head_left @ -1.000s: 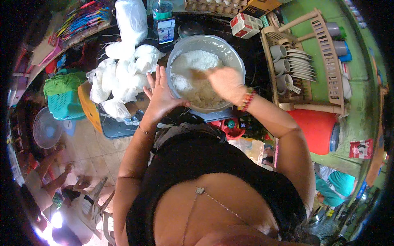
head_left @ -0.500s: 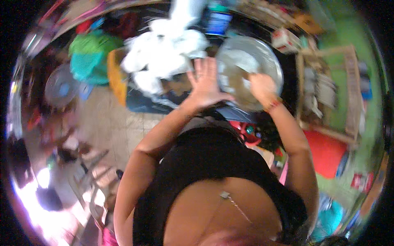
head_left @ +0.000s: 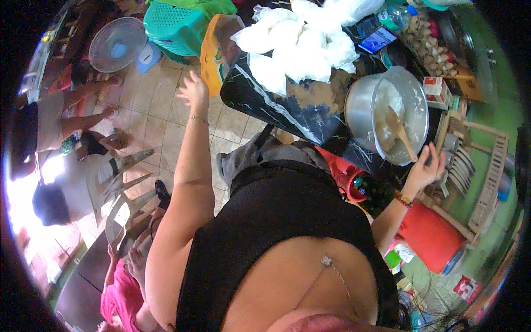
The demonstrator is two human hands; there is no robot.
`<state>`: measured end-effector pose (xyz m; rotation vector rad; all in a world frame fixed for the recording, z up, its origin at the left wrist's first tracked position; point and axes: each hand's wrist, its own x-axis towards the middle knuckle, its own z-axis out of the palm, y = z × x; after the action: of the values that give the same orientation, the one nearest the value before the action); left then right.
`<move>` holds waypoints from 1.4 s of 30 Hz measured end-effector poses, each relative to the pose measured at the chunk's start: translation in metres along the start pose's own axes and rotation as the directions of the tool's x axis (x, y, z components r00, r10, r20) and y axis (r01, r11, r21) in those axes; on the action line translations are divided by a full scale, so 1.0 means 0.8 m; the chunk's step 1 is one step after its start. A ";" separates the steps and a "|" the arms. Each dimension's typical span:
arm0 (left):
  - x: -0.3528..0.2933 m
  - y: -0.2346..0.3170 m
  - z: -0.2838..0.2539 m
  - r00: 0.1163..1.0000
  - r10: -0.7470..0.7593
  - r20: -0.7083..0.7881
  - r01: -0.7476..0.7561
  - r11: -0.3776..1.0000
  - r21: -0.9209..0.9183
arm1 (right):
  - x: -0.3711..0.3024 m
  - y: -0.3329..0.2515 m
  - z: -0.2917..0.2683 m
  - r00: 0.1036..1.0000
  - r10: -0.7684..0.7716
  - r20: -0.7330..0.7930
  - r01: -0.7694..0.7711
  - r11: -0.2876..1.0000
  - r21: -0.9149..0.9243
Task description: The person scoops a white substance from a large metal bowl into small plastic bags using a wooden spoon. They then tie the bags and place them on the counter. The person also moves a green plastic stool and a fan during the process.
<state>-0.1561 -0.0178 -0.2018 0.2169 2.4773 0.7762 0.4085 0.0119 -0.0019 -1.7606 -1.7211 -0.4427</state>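
Note:
A deep silver metal pot [head_left: 362, 108] stands on the black marbled table [head_left: 310, 119]. White powder [head_left: 390, 94] and a brownish mixture lie inside it. A wooden spoon [head_left: 400, 131] leans in the pot, its handle end over the near rim. My right hand [head_left: 426, 170] is just outside that rim beside the handle end, fingers bent and apart, with nothing visible in them. Out to the left, above the tiled floor, my left hand [head_left: 193, 91] is raised with its fingers spread and holds nothing. Several white plastic bags [head_left: 310, 44] are heaped behind the pot's left side.
A phone [head_left: 377, 40] and a water bottle [head_left: 395, 17] stand behind the pot. To the right are egg trays [head_left: 428, 50] and a wooden dish rack [head_left: 489, 180]. Leftward are a yellow bag [head_left: 218, 52], teal stools [head_left: 174, 30], a fan [head_left: 117, 44] and a person in pink [head_left: 121, 293].
My right hand has come out of the pot, leaving the spoon in it. My left hand has swung left from beside the pot, out over the floor. The view has turned.

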 end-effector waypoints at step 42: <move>-0.041 -0.011 0.097 0.813 0.582 0.033 -0.574 0.790 0.215 | -0.221 -0.101 0.192 0.060 0.756 0.652 0.276 0.615 -0.738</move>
<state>-0.0868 0.0032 -0.2462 1.0981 2.5402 0.7374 0.2850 -0.0297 -0.2129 -3.5823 -1.9069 0.6555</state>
